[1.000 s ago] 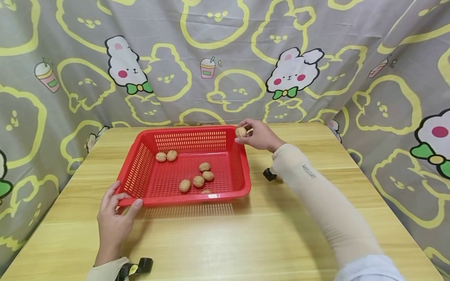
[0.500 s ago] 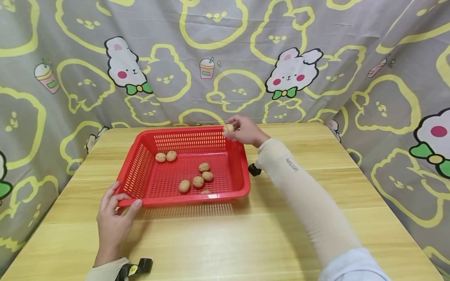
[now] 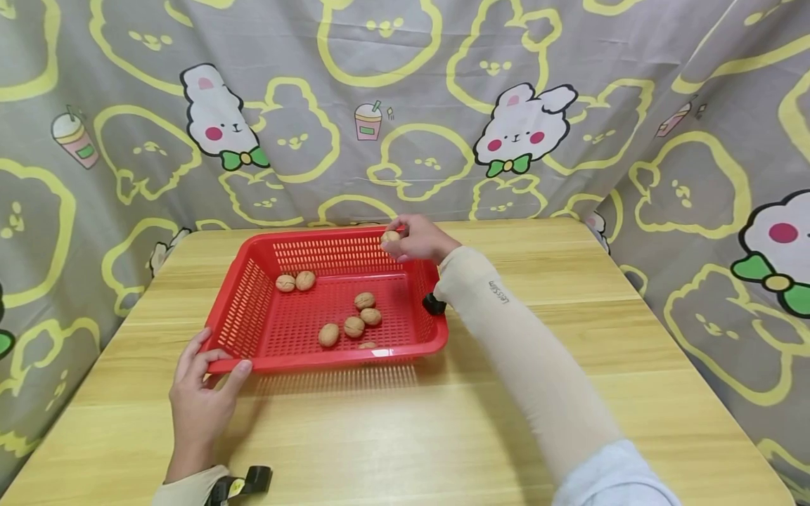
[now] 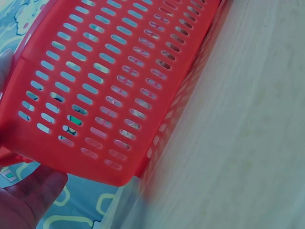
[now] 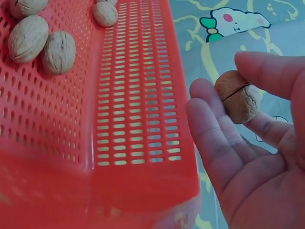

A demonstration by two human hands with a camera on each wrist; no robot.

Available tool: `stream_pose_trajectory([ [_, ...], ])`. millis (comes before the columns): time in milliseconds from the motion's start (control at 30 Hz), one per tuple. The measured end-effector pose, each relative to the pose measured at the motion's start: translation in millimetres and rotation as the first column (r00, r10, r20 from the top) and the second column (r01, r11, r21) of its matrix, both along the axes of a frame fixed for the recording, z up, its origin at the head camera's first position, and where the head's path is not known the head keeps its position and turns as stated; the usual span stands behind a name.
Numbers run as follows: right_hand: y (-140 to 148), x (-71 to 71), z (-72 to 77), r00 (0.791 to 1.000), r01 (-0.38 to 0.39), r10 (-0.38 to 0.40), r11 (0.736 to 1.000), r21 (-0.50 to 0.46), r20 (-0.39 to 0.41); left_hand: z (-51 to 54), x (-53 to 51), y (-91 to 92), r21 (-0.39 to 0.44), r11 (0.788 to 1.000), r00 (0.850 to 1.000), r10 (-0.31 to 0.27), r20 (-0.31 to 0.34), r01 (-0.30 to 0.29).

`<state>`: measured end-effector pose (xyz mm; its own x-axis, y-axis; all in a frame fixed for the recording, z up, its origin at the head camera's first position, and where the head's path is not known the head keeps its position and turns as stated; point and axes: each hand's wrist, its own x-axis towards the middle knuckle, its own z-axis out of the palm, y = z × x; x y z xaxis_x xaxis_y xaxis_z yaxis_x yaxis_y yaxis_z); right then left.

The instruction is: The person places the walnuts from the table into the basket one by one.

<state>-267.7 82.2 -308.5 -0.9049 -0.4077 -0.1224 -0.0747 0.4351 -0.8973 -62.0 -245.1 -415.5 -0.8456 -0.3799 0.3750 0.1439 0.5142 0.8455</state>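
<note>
A red perforated plastic basket [image 3: 304, 360] stands on the wooden table with several walnuts [image 3: 328, 335] on its floor. At its near left corner my left hand [image 3: 202, 400] holds the rim, thumb on the front edge and fingers along the left side. The left wrist view shows the basket's slotted outer wall [image 4: 76, 167] with the thumb and a fingertip at its edge. My right hand [image 3: 419, 239] is over the far right part of the basket and pinches a walnut [image 3: 389, 237]. In the right wrist view that walnut [image 5: 237, 98] sits between thumb and fingers, its seam line showing.
The light wooden table [image 3: 506, 414] extends around the basket. A grey patterned curtain [image 3: 443, 77] hangs behind and beside it. Two walnuts [image 3: 295, 282] lie together near the basket's far left side. A black wrist device [image 3: 256, 481] sits at the left wrist.
My right hand has moved left with its walnut, from the far right corner to over the basket's far side. The left hand stays at the corner.
</note>
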Motion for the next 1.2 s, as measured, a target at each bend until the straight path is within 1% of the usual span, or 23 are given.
stream_pose_trajectory([
  [133,-3.5,0.7,-2.6,1.000,0.003,-0.003,1.000,0.007,0.027,-0.4,-0.1,-0.1,-0.001,1.000,1.000,0.000,0.006,0.000],
  [233,-5.4,1.5,-4.5,0.999,0.013,-0.014,0.999,0.031,0.036,-0.9,-0.4,-0.5,-0.007,1.000,1.000,-0.002,0.005,0.002],
  [433,-9.4,2.6,-6.1,1.000,0.015,-0.016,0.997,0.073,0.024,-0.9,-0.7,-1.5,-0.014,1.000,1.000,-0.007,-0.004,0.007],
  [667,-10.1,3.2,-2.9,0.999,0.006,-0.008,0.998,0.058,0.033,0.7,0.6,-1.0,-0.008,1.000,1.000,0.001,0.013,-0.001],
  [900,-5.6,3.7,1.5,1.000,-0.001,0.000,0.999,0.050,0.026,1.6,0.7,0.0,-0.003,1.000,1.000,0.001,0.015,-0.001],
  [1200,7.4,3.2,8.9,1.000,0.019,-0.019,1.000,0.012,0.006,1.2,0.7,-0.5,0.003,1.000,1.000,-0.003,0.016,0.003],
])
